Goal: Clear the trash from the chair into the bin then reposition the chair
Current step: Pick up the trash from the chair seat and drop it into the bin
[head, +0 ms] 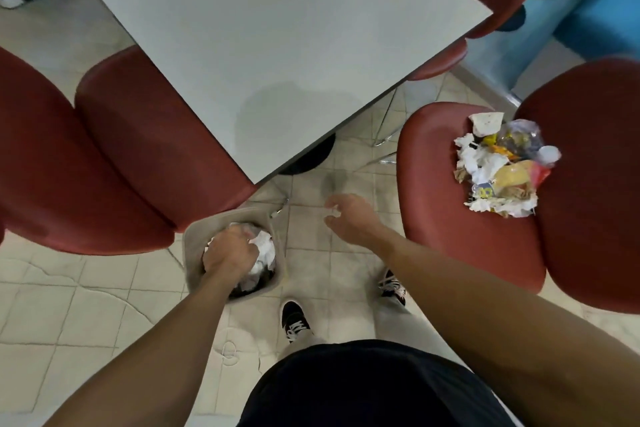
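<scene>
- My left hand [229,251] was curled over crumpled paper [264,246] inside the bin [194,246]; I could not tell whether it gripped.
- My right hand [348,217] pinched a small paper scrap [333,209] above the floor, beside the chair [450,236] holding the trash pile [502,166].

Left hand [230,250] hides bin [194,246] contents — partly.

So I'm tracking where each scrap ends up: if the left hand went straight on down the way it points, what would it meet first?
The left hand reaches down into the bin, so it would probably meet the crumpled white paper already inside first, though depth is hard to judge from above.
</scene>
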A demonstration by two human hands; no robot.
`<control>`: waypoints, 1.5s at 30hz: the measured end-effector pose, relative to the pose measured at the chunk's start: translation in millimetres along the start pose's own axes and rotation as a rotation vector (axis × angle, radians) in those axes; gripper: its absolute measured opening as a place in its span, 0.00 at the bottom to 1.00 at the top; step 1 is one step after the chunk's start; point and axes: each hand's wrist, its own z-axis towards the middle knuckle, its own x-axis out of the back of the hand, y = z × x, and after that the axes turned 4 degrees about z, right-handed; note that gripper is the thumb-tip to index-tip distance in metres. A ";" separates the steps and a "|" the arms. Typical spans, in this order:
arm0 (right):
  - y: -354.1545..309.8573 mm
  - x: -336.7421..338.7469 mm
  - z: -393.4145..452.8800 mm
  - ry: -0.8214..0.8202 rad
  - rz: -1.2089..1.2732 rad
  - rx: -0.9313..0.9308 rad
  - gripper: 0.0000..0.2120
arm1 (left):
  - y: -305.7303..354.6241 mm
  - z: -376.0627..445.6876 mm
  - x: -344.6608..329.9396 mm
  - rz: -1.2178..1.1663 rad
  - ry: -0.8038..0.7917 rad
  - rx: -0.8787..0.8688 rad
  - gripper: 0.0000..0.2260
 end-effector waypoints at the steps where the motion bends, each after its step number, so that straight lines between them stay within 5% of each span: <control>1: 10.7 10.0 0.8 0.015 0.023 -0.030 0.17 | 12.4 1.2 -0.9 0.010 -0.020 -0.027 0.10; 8: 92.5 87.6 6.0 0.153 0.151 -0.134 0.17 | 109.9 10.6 -24.6 0.065 -0.214 -0.274 0.06; 27: 352.9 217.8 70.8 0.299 0.411 -0.381 0.20 | 430.0 45.1 -148.7 0.186 -0.284 -0.584 0.12; 45: 479.9 215.7 192.9 0.188 0.515 -0.363 0.25 | 589.6 130.3 -303.6 0.242 -0.292 -0.702 0.21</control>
